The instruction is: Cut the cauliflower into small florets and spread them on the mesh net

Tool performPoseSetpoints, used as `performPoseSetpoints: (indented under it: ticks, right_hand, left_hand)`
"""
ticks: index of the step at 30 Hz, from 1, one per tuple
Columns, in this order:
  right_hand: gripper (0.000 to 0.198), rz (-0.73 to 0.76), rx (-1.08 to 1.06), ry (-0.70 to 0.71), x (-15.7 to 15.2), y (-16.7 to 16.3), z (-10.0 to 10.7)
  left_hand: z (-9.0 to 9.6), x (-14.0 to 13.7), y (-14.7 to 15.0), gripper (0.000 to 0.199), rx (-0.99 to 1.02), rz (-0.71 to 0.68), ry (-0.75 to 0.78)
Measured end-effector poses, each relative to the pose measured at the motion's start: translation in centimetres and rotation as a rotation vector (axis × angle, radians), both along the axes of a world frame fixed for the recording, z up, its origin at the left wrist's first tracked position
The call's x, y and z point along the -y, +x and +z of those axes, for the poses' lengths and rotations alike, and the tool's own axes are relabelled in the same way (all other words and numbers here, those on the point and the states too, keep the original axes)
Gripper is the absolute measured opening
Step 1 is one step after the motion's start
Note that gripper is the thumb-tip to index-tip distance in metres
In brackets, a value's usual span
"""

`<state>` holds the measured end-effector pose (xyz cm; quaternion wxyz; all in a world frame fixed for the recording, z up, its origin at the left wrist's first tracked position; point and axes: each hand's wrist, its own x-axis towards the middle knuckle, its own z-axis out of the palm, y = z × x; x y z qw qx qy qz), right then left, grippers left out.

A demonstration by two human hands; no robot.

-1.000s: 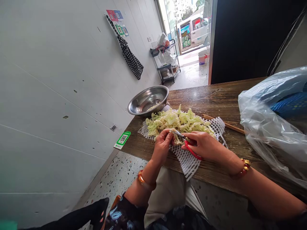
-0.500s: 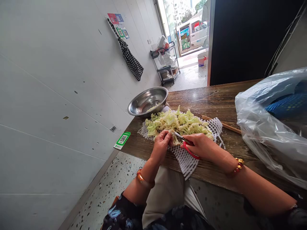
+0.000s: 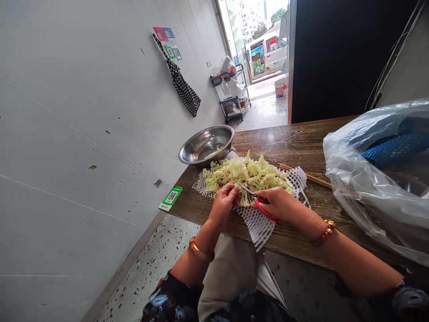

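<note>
A heap of pale green cauliflower florets [image 3: 239, 171] lies on a white foam net [image 3: 258, 227] at the table's near edge. My left hand [image 3: 227, 197] pinches a small cauliflower piece at the front of the heap; the fingers partly cover it. My right hand [image 3: 276, 203] is closed round the red handles of a pair of scissors [image 3: 264, 210]. The scissor blades point left, close to the left fingertips and the piece there. Behind the heap on the left stands a steel bowl [image 3: 208, 143] with some small cauliflower bits in it.
Wooden skewers [image 3: 315, 180] lie right of the heap on the dark wooden table [image 3: 268, 136]. A clear plastic bag [image 3: 368, 188] with something blue inside takes up the right side. A green QR-code card [image 3: 170, 198] sits at the left corner, beside the white wall [image 3: 83, 156].
The view has shifted slightly. Both hands stay at the front of the heap, the left still pinching and the right still holding the scissors near it.
</note>
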<state>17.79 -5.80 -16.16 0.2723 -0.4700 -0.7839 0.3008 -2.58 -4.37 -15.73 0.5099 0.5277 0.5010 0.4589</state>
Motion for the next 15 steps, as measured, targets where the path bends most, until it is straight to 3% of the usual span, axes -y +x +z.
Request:
performPoseSetpoints:
  ticks: [4,7,9,15]
  right_hand:
    - [0.038,-0.067,-0.052,-0.018,-0.5,0.5,-0.4]
    - [0.033,-0.136,-0.079,0.081,-0.5,0.8,-0.4]
    - [0.042,-0.154,-0.062,0.167,-0.2,0.9,-0.3]
    - [0.045,-0.101,0.019,0.304,0.2,1.0,-0.5]
  left_hand:
    - [0.4,0.3,-0.6,0.039,0.091,0.01,0.012]
    - [0.8,0.8,-0.9,0.039,0.2,0.01,0.06]
    - [1.0,1.2,-0.9,0.038,0.254,-0.005,0.07]
    - [1.3,1.6,-0.5,0.035,0.344,-0.003,0.074]
